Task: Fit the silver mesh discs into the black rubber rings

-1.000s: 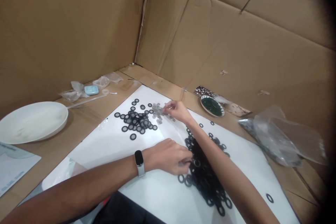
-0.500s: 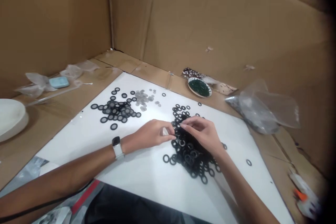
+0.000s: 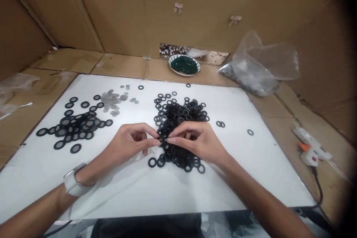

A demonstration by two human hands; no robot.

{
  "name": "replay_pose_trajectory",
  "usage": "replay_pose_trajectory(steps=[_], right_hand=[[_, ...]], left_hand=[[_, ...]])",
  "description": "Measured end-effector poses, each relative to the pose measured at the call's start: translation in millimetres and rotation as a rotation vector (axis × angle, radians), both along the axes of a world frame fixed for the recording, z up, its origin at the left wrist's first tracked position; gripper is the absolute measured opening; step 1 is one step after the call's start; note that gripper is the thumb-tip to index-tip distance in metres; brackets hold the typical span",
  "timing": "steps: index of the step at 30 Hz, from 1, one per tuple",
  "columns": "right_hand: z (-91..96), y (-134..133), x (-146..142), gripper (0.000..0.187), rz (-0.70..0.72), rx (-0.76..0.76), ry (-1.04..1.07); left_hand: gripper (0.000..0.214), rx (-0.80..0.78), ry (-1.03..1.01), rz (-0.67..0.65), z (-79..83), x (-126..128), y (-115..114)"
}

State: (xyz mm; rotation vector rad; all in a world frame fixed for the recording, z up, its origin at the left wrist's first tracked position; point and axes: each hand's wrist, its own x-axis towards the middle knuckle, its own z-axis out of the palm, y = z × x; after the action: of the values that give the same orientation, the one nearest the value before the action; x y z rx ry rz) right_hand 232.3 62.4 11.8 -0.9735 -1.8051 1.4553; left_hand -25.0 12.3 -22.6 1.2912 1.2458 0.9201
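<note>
Over the front of a heap of loose black ring washers [image 3: 182, 113], my two hands meet fingertip to fingertip. My left hand [image 3: 135, 139], with a pale watch on its wrist, is closed in a pinch on one black ring washer [image 3: 162, 140]. My right hand [image 3: 196, 139] pinches at the opposite side of that washer. Fingertips cover most of it, so whether a grey disc is with it cannot be seen. To the left lies a pile of black rings with grey centres [image 3: 80, 124]. Small loose grey discs [image 3: 111, 98] lie just behind that pile.
A white board [image 3: 228, 178] covers the work surface inside cardboard walls [image 3: 125, 11]. At the back stand a plate [image 3: 170, 67] of dark green bits and a clear plastic bag [image 3: 251, 70]. A white power strip [image 3: 311, 152] lies at right. Stray rings [image 3: 250, 132] are on the board.
The camera view has swung to the right. My hands have come together, and their fingertips now meet at one black ring washer, where before there was a gap between them.
</note>
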Motion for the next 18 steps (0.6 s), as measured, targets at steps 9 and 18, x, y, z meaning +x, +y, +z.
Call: replay_pose_trajectory(steps=[9, 18], right_hand=[[-7.1, -7, 1, 0.015, 0.029, 0.055, 0.020], [-7.3, -14, -4, 0.019, 0.009, 0.072, 0.027]], left_hand=[[0.020, -0.062, -0.050, -0.006, 1.3, 3, -9], [0.022, -0.110, -0.081, 0.014, 7.0, 8, -10]])
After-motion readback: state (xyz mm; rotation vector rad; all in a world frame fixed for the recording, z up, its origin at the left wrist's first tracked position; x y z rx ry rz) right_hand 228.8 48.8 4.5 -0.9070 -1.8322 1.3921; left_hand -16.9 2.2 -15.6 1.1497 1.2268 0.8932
